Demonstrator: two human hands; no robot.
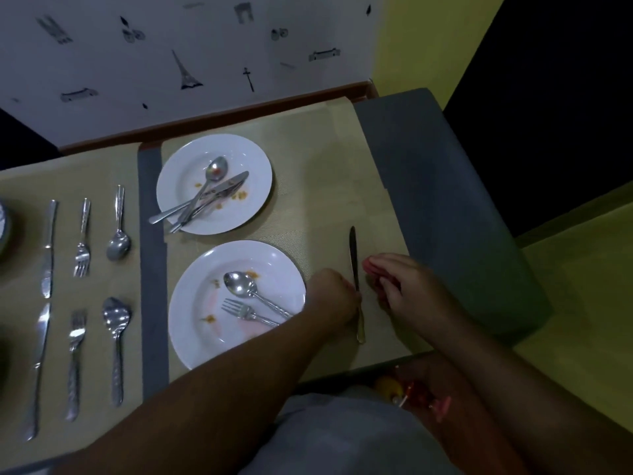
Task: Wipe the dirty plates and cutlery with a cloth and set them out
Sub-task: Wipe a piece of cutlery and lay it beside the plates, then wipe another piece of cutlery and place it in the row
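A tabletop (325, 159) covered with tan placemats stands against a white wall printed with small landmark drawings (186, 72). The near plate (191, 303), still smeared with orange crumbs, serves as the landmark here. Just right of it, the left hand (334, 296) is closed around the middle of a table knife (353, 255), which lies or hovers low over the mat with its blade pointing away from the person. The right hand (394, 279), right of the knife, is loosely curled around something pinkish, possibly the cloth (371, 265); I cannot tell for certain.

On the near plate rest a dirty spoon (239, 284) and fork (245, 311). Beyond it, the far plate (253, 207) holds a soiled spoon, knife and what looks like a fork in a crossed pile (202, 197). Left of the near plate, past a grey strip (152, 269), 2 sets of knife, fork and spoon (80, 296) lie in neat rows, seemingly finished.

By my judgement, roughly half the cutlery remains, and both plates are unwiped. A dark grey cushioned piece (438, 200) borders the mat to the right. The forearms cross the near plate's edge, so the plate's cutlery could be nudged.
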